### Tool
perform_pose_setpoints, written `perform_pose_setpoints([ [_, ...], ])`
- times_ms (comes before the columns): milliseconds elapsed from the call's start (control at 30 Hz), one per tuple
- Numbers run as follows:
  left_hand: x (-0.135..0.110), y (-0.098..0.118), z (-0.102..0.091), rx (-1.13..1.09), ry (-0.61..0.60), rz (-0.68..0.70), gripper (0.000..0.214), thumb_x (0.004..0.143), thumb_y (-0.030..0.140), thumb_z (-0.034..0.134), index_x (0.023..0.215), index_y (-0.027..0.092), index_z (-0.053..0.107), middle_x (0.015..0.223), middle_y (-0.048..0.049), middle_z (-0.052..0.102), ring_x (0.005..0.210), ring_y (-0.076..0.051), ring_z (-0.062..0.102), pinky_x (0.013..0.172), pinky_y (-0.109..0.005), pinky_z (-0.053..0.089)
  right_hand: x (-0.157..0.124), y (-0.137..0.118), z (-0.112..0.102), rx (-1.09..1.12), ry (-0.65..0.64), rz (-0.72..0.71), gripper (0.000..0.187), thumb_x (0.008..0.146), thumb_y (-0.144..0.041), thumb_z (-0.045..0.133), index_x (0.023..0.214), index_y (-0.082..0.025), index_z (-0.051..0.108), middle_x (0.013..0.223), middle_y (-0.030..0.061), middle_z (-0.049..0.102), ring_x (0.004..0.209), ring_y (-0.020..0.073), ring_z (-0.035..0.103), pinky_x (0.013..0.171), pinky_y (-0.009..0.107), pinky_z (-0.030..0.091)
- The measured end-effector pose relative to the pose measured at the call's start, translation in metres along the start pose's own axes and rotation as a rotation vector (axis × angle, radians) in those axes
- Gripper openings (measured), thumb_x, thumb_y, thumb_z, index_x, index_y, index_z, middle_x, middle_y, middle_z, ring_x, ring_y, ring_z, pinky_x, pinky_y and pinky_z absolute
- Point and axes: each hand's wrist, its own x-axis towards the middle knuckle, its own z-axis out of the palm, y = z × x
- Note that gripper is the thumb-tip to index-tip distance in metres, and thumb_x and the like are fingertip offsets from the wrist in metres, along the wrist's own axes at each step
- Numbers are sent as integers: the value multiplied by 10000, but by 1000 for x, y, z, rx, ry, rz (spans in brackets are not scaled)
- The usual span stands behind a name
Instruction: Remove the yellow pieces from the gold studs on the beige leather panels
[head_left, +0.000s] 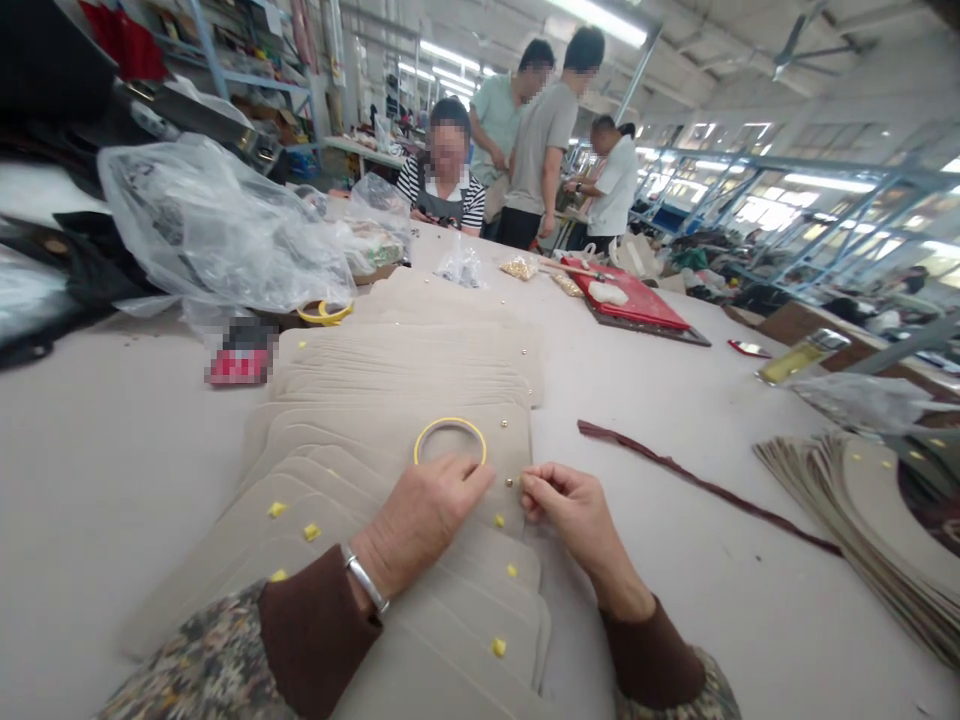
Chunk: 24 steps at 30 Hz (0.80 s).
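My left hand point(426, 515) is closed on a narrow roll of yellow tape point(450, 421), its fingers covering the roll's near side. Under it lies a fanned-out stack of beige flat panels point(405, 365) with rounded corners. Several carry small yellow tape pieces point(311, 532) and round metal studs. My right hand point(566, 500) pinches thumb and finger together at the stack's right edge, beside a small metal stud point(509, 482). Whatever sits in that pinch is too small or hidden to make out.
Another yellow tape roll point(326, 313) lies beside clear plastic bags point(225, 220). A dark red strip point(705, 485) crosses the table at right, near more stacked panels point(862, 500). Farther back are a red pad point(637, 295) and a yellow-filled bottle point(802, 358). Several people are beyond the table.
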Motion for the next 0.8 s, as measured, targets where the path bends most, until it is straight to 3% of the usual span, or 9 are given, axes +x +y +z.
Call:
perform_pose_setpoints([
  [133, 0, -5, 7, 37, -132, 6, 48, 917, 164, 499, 910, 201, 528, 879, -38, 595, 819, -219, 557, 638, -308, 473, 0, 13, -3, -149, -42, -42, 289, 764, -414, 664, 762, -128, 703, 562, 8, 633, 456, 107, 542, 471, 229, 467],
  [500, -1, -5, 5, -25, -138, -3, 56, 926, 171, 488, 902, 192, 534, 852, -34, 583, 788, -214, 536, 644, -322, 471, 1, 10, 13, -619, 40, -353, 148, 828, -219, 568, 780, -182, 702, 710, 29, 721, 616, 159, 644, 626, 257, 476],
  [667, 0, -6, 5, -8, -134, 1, 43, 919, 167, 504, 901, 194, 533, 857, -35, 583, 803, -216, 526, 636, -316, 465, 0, 13, 14, -601, 108, -339, 131, 831, -240, 583, 937, -188, 639, 665, 5, 685, 568, 157, 627, 594, 258, 482],
  [733, -1, -7, 6, 0, -124, 3, 39, 914, 167, 513, 891, 194, 529, 859, -34, 581, 808, -213, 521, 636, -311, 460, -2, 15, 11, -508, 131, -264, 181, 838, -275, 589, 993, -181, 593, 627, -10, 662, 530, 156, 620, 550, 253, 487],
  [800, -1, -7, 7, 0, -113, 6, 43, 911, 164, 518, 881, 194, 526, 855, -34, 579, 811, -214, 519, 639, -310, 459, -6, 17, 7, -404, 107, -187, 152, 868, -319, 562, 929, -183, 590, 615, -7, 653, 522, 156, 623, 517, 248, 489],
])
